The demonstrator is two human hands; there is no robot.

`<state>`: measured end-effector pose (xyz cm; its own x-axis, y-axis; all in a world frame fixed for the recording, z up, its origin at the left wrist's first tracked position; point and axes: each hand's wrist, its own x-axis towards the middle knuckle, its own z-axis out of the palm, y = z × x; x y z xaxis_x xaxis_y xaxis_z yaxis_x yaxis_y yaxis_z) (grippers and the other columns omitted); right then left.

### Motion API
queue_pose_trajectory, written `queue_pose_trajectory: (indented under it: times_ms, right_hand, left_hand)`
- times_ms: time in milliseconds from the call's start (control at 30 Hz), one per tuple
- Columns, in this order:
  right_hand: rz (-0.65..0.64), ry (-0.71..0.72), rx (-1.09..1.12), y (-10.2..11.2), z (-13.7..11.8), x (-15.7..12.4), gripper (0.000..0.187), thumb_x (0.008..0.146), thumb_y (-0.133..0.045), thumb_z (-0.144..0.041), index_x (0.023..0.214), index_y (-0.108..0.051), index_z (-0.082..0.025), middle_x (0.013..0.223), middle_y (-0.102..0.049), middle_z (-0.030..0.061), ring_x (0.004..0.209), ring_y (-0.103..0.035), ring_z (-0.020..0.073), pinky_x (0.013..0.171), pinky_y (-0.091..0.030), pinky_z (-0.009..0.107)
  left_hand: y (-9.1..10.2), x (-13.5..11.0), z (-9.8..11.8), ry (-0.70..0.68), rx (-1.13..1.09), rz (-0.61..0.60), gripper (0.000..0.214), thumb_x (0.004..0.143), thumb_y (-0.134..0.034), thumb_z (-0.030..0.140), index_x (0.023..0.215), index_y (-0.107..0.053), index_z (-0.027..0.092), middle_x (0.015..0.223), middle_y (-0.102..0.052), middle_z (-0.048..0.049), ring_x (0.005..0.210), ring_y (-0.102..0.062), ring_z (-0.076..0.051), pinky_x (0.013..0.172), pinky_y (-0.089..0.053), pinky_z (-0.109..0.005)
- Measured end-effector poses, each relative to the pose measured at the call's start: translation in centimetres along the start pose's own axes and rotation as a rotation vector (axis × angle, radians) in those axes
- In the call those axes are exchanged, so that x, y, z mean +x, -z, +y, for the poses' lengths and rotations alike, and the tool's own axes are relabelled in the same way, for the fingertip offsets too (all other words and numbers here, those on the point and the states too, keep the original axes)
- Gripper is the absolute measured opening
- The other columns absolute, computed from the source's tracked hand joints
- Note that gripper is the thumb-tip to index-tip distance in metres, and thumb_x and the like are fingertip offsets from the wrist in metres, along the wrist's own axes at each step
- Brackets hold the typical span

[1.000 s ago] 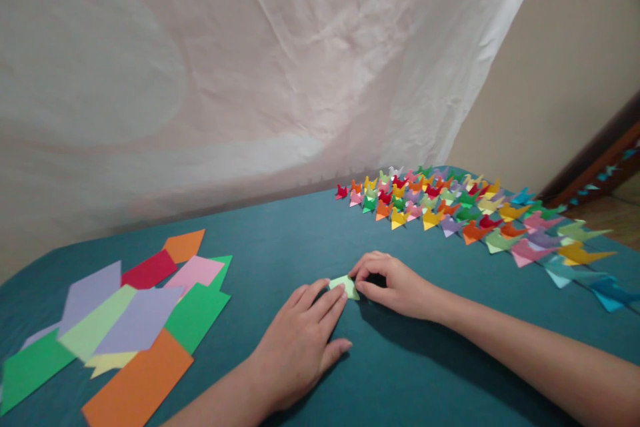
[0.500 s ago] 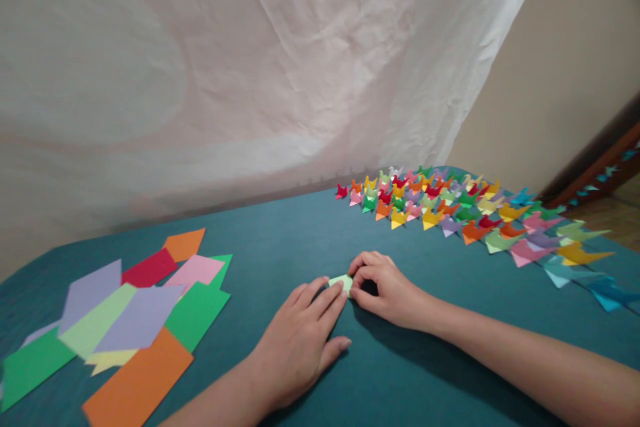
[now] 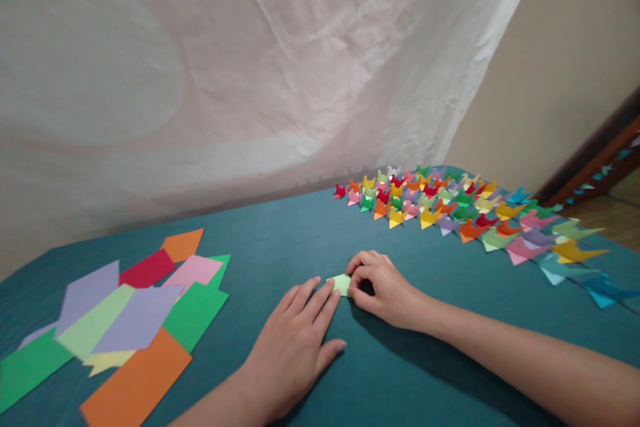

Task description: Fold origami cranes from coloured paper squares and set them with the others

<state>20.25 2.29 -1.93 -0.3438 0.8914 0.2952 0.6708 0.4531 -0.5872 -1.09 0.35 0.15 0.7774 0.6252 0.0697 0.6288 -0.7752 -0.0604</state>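
While pressing pale-green paper (image 3: pixel 343 283) with spread left hand (image 3: pixel 293 347) at 8 o'clock, pinching 3-o'clock edge with inward-shifted right hand (image 3: pixel 385 290), likely folding.

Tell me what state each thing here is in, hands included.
Light green paper: small, partly hidden by fingers
Left hand: palm down, fingertips on the paper
Right hand: thumb and forefinger pinching the paper's edge
Colored sheets: flat, overlapping
Paper birds: folded, standing in rows
Hanging cloth: creased
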Motion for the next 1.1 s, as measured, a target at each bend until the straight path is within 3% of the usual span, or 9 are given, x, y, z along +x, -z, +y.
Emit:
queue_pose_trajectory:
  times_ms: [433, 1100]
  right_hand:
    - [0.0, 0.011, -0.037, 0.05, -0.28, -0.13, 0.008, 0.075, -0.056, -0.012, 0.07, -0.058, -0.018, 0.091, -0.057, 0.0023, 0.089, -0.051, 0.017, 0.08, -0.035, 0.034]
    - [-0.011, 0.065, -0.021, 0.36, 0.14, -0.29, 0.007, 0.079, -0.053, -0.011, 0.079, -0.055, -0.018, 0.093, -0.059, 0.004, 0.09, -0.051, 0.0175, 0.08, -0.039, 0.035]
  left_hand:
    - [0.56, 0.4, -0.02, 0.015, -0.064, -0.064, 0.057, 0.089, -0.039, 0.053, 0.136, -0.037, 0.021, 0.14, -0.041, -0.0067, 0.127, -0.035, -0.029, 0.101, -0.033, -0.047]
    - [0.79, 0.65, 0.03, 0.022, -0.079, -0.033, 0.055, 0.089, -0.039, 0.053, 0.134, -0.04, 0.021, 0.135, -0.047, -0.0062, 0.126, -0.037, -0.027, 0.102, -0.031, -0.044]
